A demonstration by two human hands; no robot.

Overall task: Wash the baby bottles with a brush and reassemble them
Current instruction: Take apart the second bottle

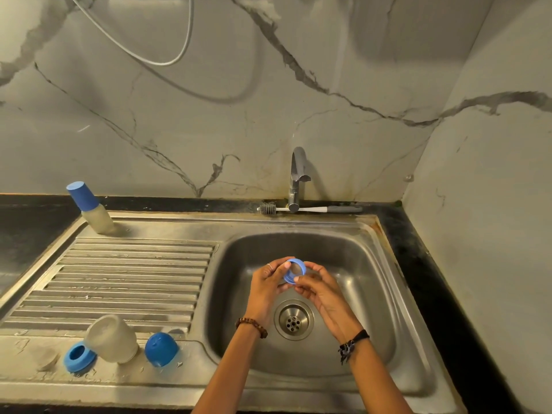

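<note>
Both forearms entered from the lower edge and met over the stainless steel sink basin, above the round metal drain strainer. Left hand, wearing a brown bead bracelet, pinched the blue plastic screw ring at its left side with fingers and thumb curled onto it. Right hand, wearing dark wrist cords, gripped the same ring from the right and underneath. Ring was held tilted, its opening facing the camera.

On the ribbed steel drainboard, near edge, a frosted translucent bottle body lay on its side. A second blue ring sat touching it on the left; a blue domed cap sat just beside it on the right. An assembled bottle with blue cap stood upright at the far left corner. A grey-handled bottle brush lay behind the chrome tap, along the ledge.
</note>
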